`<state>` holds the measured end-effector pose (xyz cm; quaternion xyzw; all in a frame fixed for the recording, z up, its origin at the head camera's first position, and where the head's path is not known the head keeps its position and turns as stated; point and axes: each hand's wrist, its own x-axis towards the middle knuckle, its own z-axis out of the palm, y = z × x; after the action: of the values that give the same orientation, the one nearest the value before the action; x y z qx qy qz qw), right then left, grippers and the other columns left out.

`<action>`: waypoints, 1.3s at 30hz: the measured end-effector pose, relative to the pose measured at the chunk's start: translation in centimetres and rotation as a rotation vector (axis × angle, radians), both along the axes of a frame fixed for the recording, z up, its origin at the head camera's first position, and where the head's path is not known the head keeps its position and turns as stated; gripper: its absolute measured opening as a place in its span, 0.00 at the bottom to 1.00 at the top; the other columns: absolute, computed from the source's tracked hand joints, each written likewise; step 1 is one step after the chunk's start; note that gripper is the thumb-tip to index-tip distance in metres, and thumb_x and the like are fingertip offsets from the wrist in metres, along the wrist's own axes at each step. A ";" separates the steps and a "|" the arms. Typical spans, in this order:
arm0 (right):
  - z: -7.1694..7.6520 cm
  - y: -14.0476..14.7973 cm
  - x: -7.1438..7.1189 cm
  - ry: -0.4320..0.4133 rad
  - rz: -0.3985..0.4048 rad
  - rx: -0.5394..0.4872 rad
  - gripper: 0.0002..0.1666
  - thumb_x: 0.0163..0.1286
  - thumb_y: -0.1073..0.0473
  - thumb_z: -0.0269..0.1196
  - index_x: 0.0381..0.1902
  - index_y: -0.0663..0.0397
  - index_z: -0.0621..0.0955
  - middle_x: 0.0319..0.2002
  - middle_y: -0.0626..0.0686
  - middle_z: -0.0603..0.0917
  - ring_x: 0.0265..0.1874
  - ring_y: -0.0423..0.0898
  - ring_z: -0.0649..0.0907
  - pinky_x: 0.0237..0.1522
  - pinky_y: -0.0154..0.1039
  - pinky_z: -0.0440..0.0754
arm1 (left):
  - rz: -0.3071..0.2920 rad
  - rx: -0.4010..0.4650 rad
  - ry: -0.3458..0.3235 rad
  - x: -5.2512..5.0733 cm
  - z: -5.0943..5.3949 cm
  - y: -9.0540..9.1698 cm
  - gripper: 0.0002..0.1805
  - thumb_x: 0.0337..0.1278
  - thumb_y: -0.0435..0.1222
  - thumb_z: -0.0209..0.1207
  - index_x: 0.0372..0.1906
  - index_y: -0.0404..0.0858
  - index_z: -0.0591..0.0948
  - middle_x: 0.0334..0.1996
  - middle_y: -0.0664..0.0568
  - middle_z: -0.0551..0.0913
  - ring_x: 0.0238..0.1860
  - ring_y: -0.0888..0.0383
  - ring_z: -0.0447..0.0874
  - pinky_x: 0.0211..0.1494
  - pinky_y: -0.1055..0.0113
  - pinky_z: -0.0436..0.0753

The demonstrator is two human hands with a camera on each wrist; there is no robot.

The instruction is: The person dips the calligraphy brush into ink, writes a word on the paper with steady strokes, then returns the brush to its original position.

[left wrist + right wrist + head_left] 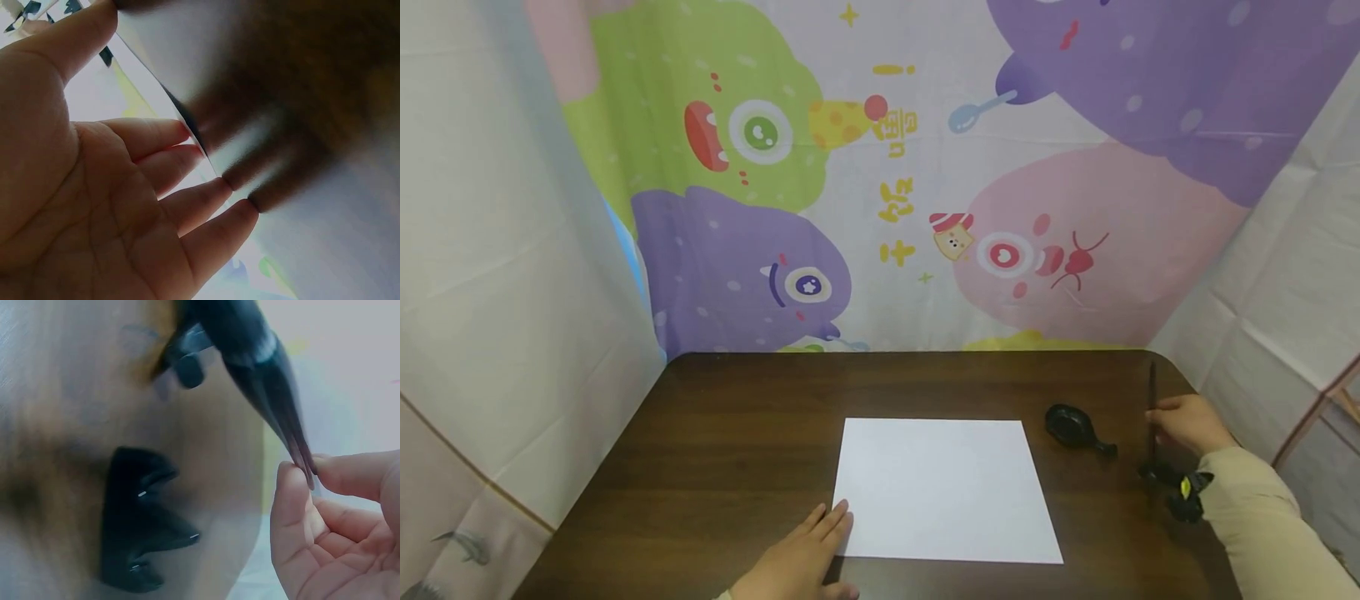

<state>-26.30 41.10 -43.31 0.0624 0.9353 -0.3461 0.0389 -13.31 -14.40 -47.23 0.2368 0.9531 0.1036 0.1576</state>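
A white sheet of paper lies on the dark wooden table, and my left hand rests at its left edge, fingers extended. In the left wrist view, fingertips of the left hand touch along the paper's edge. At the table's right side, my right hand pinches a dark, slim brush between thumb and fingers, holding it roughly upright. The right wrist view shows the brush above the table, beside a black peaked brush rest.
A black gourd-shaped dish lies between the paper and my right hand. The wooden table ends at a cartoon-printed curtain behind, with pale cloth on both sides. A black strapped device sits at the right wrist.
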 end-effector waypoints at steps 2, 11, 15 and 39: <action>0.4 -0.2 -0.2 0.008 0.002 -0.032 0.33 0.69 0.62 0.54 0.56 0.94 0.64 0.40 0.76 0.81 0.22 0.40 0.84 0.29 0.34 0.83 | 0.001 0.001 -0.001 0.0 0.0 0.0 0.49 0.50 0.61 0.64 0.72 0.37 0.65 0.75 0.45 0.62 0.74 0.39 0.59 0.68 0.41 0.70; 3.2 -1.2 -0.1 0.048 0.002 -0.090 0.37 0.74 0.59 0.51 0.62 0.93 0.56 0.48 0.80 0.78 0.24 0.35 0.84 0.31 0.30 0.83 | -0.008 0.004 0.010 0.1 0.1 -0.1 0.49 0.50 0.60 0.64 0.72 0.36 0.66 0.75 0.44 0.62 0.74 0.39 0.59 0.69 0.43 0.69; 4.6 -1.6 0.0 0.099 0.007 -0.101 0.35 0.75 0.58 0.51 0.62 0.89 0.59 0.37 0.66 0.85 0.23 0.35 0.84 0.30 0.27 0.80 | -0.005 0.003 0.006 0.1 0.2 -0.1 0.49 0.51 0.60 0.64 0.72 0.36 0.66 0.75 0.44 0.62 0.74 0.39 0.59 0.69 0.43 0.69; 4.9 -6.4 1.3 0.625 -0.014 -0.365 0.03 0.70 0.67 0.58 0.37 0.55 0.75 0.25 0.28 0.81 0.21 0.27 0.82 0.27 0.22 0.81 | -0.004 0.000 -0.002 0.0 0.2 0.0 0.48 0.51 0.59 0.65 0.72 0.37 0.66 0.75 0.44 0.62 0.74 0.39 0.59 0.69 0.42 0.69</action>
<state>-24.98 34.65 -38.43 -0.0480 0.8244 -0.5100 -0.2408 -13.35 -14.40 -47.01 0.2384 0.9525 0.1034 0.1585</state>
